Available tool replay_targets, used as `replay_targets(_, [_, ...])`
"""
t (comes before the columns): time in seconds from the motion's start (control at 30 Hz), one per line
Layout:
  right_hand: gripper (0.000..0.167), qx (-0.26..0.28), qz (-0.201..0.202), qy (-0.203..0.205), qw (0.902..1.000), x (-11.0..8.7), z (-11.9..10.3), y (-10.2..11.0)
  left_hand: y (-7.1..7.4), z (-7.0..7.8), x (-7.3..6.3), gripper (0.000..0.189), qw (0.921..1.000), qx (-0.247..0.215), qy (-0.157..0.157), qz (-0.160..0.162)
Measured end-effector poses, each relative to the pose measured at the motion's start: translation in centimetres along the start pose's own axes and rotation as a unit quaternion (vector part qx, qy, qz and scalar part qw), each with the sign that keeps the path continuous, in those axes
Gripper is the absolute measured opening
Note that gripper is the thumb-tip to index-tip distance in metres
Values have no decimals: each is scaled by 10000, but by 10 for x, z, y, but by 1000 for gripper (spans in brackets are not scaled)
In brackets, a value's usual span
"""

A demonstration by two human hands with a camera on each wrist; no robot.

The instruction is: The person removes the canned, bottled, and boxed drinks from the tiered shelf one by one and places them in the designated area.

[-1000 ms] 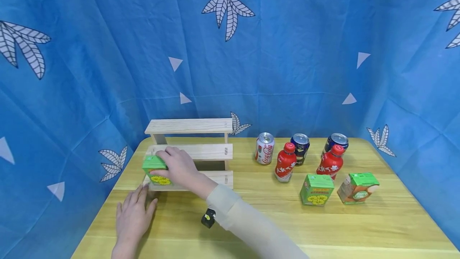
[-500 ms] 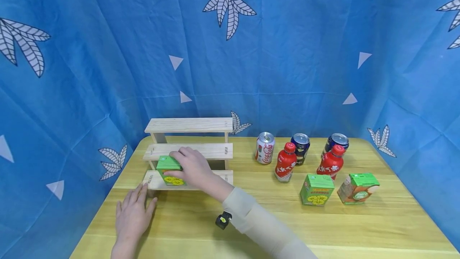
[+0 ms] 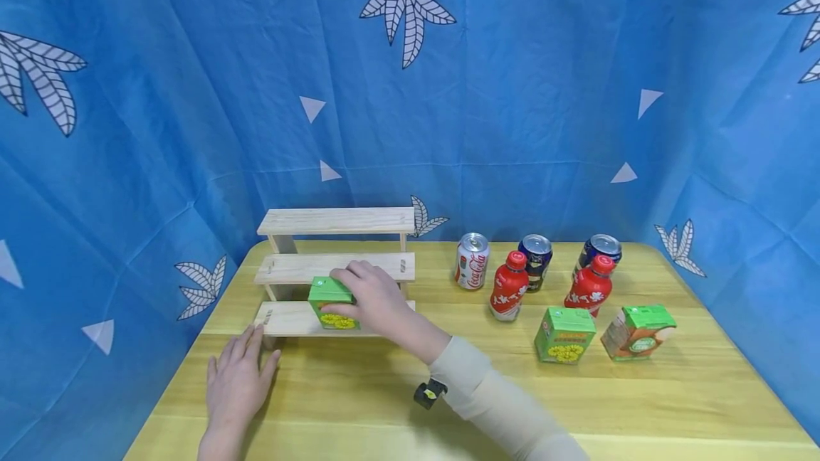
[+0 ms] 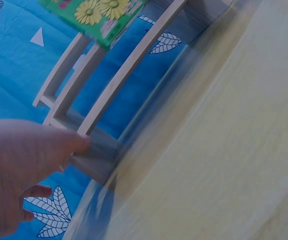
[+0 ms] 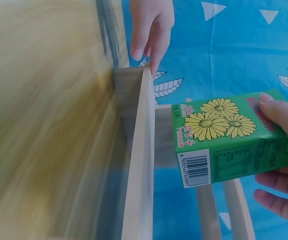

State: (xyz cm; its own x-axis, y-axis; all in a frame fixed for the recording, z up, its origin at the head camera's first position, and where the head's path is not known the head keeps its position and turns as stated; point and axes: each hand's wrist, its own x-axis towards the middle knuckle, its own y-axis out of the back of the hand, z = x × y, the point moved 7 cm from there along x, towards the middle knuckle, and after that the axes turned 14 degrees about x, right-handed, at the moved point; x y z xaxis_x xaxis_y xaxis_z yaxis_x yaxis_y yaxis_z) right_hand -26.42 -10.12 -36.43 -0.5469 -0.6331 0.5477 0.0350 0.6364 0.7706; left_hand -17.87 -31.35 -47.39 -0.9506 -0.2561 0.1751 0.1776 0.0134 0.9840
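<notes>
A green juice carton (image 3: 333, 304) with yellow flowers is held by my right hand (image 3: 381, 304), thumb on its front and fingers over the far side. It overlaps the lowest board of a three-tier wooden rack (image 3: 288, 319) in the head view. In the right wrist view the carton (image 5: 219, 135) is tilted sideways in the picture, and a gap shows between its barcode end and the board's edge. My left hand (image 3: 237, 379) rests at the rack's lower left corner with its fingers extended; in the left wrist view its fingertip is right at the board's end.
To the right on the wooden table (image 3: 474, 390) stand a white Coca-Cola can (image 3: 472, 262), dark blue cans (image 3: 537, 262), red bottles (image 3: 509, 287), another green flowered carton (image 3: 565, 336) and a brown-and-green carton (image 3: 638, 333). A blue patterned curtain (image 3: 512, 91) surrounds the table.
My right hand has moved the green juice carton rightward along the lowest board, from its left end to about its middle. My left hand has stayed at the rack's corner.
</notes>
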Motion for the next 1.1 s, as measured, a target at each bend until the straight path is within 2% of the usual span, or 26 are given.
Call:
replay_targets(0.5, [54,457,77,235,9986,-38,25,36,2,-1,-1,64,10000,-32,-18,26])
replay_targets(0.9, [53,22,324,110,9994,-69,45,62,2,-1,-2,64,10000,-35,-39,-49])
replay_targets(1.1, [53,-14,240,-155,9996,-83,53,71,1,0,0,65,9999,-18,-48,-95])
